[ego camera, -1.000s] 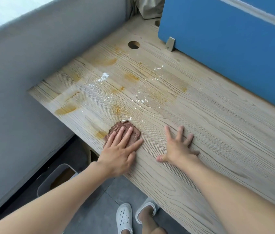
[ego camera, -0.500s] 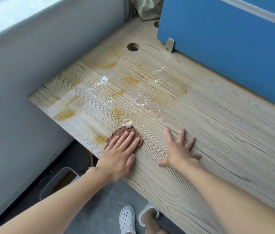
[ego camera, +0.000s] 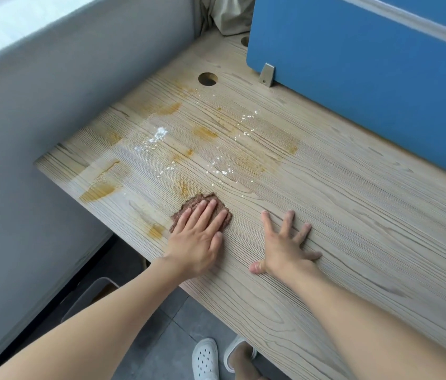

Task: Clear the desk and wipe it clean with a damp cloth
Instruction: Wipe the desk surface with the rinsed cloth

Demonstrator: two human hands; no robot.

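The left hand (ego camera: 197, 242) has pushed the brown cloth (ego camera: 202, 207) slightly forward, palm flat; right hand (ego camera: 285, 248) splayed on the desk (ego camera: 353, 215).

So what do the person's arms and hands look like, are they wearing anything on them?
No. Both arms are bare the whole way into view, with no sleeves showing. The left hand and the right hand have no gloves, rings, watch or bracelets that I can see. The nails look short and plain.

Office workstation: wood-grain desk (ego camera: 353, 215) with cable grommet hole (ego camera: 207, 79) at 12 o'clock, bracket-mounted blue privacy divider (ego camera: 367, 64) at 1 o'clock.
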